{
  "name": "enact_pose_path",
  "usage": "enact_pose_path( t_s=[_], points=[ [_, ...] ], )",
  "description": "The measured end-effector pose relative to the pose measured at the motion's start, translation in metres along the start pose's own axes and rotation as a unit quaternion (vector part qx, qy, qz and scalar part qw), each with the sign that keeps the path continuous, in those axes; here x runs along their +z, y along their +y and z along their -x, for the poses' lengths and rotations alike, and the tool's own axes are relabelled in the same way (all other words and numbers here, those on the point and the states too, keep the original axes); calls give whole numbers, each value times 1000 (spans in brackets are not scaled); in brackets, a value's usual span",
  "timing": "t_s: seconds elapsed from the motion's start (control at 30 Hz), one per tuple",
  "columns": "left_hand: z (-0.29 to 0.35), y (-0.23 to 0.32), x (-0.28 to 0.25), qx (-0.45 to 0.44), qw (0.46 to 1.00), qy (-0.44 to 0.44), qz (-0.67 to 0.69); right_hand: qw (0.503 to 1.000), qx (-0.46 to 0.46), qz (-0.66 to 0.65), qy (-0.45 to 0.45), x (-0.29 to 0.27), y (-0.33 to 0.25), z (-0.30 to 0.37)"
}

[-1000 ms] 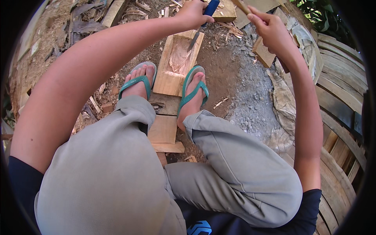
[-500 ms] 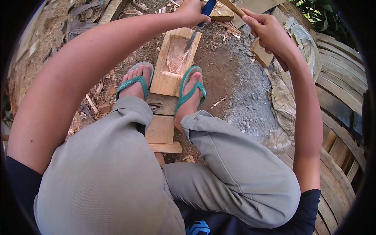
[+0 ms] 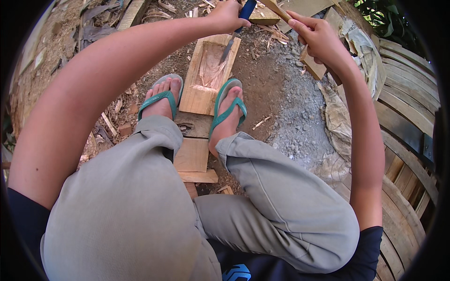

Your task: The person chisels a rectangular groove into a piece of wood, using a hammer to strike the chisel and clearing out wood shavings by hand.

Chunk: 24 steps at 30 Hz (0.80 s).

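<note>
Wooden block (image 3: 209, 75), hollowed and pinned between my sandals on the dirt, takes the blade of the blue-handled chisel (image 3: 236, 29) my left hand (image 3: 226, 15) grips, while my right hand (image 3: 318, 37) clasps a wooden mallet (image 3: 277, 9).

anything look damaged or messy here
Nothing looks broken. The hollow in the wooden block is rough and splintery where the chisel in the left hand meets it. Wood chips litter the dirt beside the feet. The right hand grips a wooden mallet handle.
</note>
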<state>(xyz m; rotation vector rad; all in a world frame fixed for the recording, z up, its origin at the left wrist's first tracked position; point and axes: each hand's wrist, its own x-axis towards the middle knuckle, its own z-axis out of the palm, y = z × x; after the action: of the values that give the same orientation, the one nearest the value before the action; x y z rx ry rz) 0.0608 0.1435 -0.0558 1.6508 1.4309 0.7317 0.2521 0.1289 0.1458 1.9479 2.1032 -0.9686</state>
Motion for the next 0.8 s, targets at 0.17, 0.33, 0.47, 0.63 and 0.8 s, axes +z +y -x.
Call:
enact_pose_path(
  t_s=[0.17, 0.33, 0.47, 0.63, 0.8],
  points=[
    [-2, 10, 7, 8, 1000, -7, 28, 978, -120, 68, 154, 11, 33, -24],
    [-1, 13, 2, -24, 999, -31, 28, 996, -38, 36, 67, 1, 14, -15],
    [-5, 4, 1, -34, 999, -22, 22, 1000, -4, 18, 9, -1, -4, -5],
    [-8, 2, 6, -22, 999, -14, 28, 1000, -4, 19, 25, 1, 10, -18],
    [-11, 1, 8, -32, 999, -30, 17, 990, -37, 37, 129, 14, 24, -28]
  ],
)
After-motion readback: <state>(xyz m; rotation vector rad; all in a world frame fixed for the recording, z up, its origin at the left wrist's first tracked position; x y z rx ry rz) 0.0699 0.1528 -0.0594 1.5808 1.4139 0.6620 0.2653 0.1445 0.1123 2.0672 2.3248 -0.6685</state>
